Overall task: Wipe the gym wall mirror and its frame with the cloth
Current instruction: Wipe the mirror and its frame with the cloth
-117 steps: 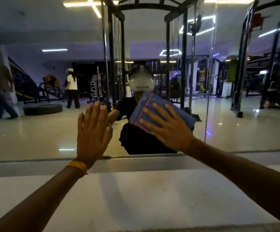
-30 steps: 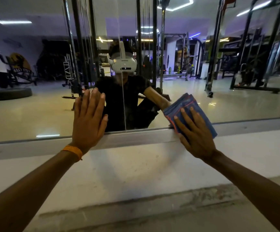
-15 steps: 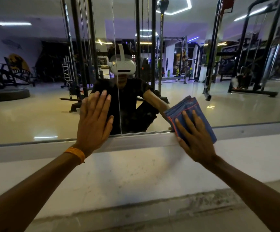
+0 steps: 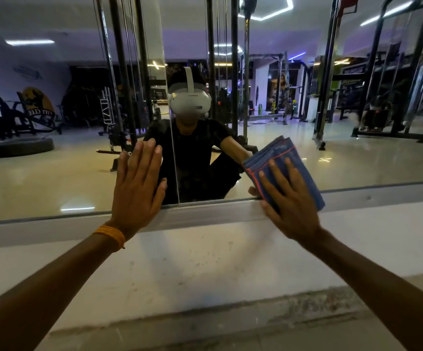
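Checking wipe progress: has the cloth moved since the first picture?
Yes. The cloth went down: it lay wholly on the mirror above the frame, and now overlaps the frame under the right hand.

No text can be read for certain. The yellow-and-black round wall emblem (image 4: 37,103), seen in reflection well left of the left grip (image 4: 137,188), carries a band of reversed, blurred letters. The dark reflected sign (image 4: 352,70), high to the right of the right grip (image 4: 290,198), is equally illegible.

Glossy glass mirror (image 4: 357,153), soft woven cloth (image 4: 285,158)
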### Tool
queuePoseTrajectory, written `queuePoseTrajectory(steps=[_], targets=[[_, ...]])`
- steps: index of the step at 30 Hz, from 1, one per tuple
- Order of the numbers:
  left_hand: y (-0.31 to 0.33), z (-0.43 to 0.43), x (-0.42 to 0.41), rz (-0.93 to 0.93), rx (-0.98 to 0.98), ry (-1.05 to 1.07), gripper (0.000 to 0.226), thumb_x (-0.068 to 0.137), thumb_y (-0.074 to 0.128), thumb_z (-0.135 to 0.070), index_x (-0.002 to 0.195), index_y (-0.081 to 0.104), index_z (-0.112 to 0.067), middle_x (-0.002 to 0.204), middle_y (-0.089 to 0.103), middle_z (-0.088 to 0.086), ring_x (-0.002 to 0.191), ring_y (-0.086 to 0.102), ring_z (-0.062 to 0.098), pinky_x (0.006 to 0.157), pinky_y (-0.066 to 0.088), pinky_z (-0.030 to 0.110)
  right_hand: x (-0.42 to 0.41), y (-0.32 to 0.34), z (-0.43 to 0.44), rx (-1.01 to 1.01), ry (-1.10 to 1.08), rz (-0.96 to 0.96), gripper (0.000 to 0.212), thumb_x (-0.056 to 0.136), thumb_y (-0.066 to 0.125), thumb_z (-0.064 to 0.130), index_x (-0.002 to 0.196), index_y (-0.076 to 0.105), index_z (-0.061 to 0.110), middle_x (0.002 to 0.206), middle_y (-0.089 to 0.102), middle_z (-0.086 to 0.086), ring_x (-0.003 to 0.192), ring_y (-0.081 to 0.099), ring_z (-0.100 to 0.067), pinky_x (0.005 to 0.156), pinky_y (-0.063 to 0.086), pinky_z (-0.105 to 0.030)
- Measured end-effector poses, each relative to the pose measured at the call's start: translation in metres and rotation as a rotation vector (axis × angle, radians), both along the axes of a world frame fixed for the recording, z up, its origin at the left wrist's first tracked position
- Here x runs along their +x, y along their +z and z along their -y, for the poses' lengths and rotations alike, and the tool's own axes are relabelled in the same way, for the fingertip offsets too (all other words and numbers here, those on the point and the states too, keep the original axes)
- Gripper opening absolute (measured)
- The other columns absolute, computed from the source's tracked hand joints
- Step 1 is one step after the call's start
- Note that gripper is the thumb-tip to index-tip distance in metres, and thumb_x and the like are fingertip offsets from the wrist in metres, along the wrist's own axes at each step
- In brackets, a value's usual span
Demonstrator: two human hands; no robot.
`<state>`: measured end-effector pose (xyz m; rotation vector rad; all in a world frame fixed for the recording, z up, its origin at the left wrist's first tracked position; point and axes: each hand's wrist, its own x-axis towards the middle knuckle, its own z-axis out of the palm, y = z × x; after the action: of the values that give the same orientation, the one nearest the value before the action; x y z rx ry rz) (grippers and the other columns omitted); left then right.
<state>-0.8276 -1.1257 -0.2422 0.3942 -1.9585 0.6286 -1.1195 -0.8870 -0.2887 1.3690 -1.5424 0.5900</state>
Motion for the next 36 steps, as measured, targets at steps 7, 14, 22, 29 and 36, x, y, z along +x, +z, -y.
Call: queuePoseTrajectory(steps=[7,14,22,29,36], targets=[[0.001,-0.003,0.003,0.010,0.001,-0.019,0.070,0.104,0.042,-0.033,0.162,0.020,-0.002,0.172,0.012,0.018,0.160,0.007,0.034,0.129,0.006,0.056,0.055,0.012,0.058,0.191,0.133,-0.232,0.062,0.107,0.039,0.045,0.162,0.029,0.019,0.171,0.019,-0.010,0.159,0.009,-0.034,0.129,0.008,-0.050],[0.010,-0.014,-0.006,-0.025,-0.023,-0.077,0.068,0.104,0.039,-0.033,0.161,0.023,-0.001,0.172,0.012,0.017,0.160,0.007,0.034,0.128,0.005,0.057,-0.048,0.013,-0.017,-0.415,-0.175,0.596,0.065,0.109,0.032,0.044,0.164,0.022,0.010,0.171,0.008,-0.018,0.158,0.002,-0.043,0.125,0.012,-0.063],[0.032,-0.036,-0.073,-0.041,-0.003,-0.069,0.068,0.106,0.038,-0.036,0.164,0.018,-0.006,0.173,0.009,0.014,0.160,0.005,0.032,0.127,0.008,0.061,0.066,0.031,0.065,-0.287,-0.150,0.430,0.060,0.111,0.014,0.048,0.165,0.008,0.022,0.172,0.005,-0.018,0.158,-0.002,-0.042,0.128,-0.005,-0.054],[0.022,-0.035,-0.077,-0.036,-0.032,-0.026,0.067,0.107,0.034,-0.039,0.164,0.019,-0.006,0.173,0.009,0.014,0.160,0.006,0.033,0.127,0.008,0.060,-0.054,0.070,0.005,-0.675,-0.268,0.759,0.079,0.106,0.002,0.062,0.164,0.021,0.013,0.172,0.011,-0.016,0.158,0.004,-0.039,0.122,0.017,-0.064],[0.022,-0.044,-0.085,-0.092,0.008,-0.041,0.069,0.106,0.035,-0.039,0.163,0.021,-0.004,0.172,0.011,0.015,0.160,0.007,0.035,0.128,0.004,0.059,0.034,0.036,0.053,-0.167,-0.054,0.140,0.059,0.110,0.026,0.048,0.164,0.024,0.024,0.172,0.009,-0.013,0.159,0.000,-0.038,0.127,0.008,-0.059]])
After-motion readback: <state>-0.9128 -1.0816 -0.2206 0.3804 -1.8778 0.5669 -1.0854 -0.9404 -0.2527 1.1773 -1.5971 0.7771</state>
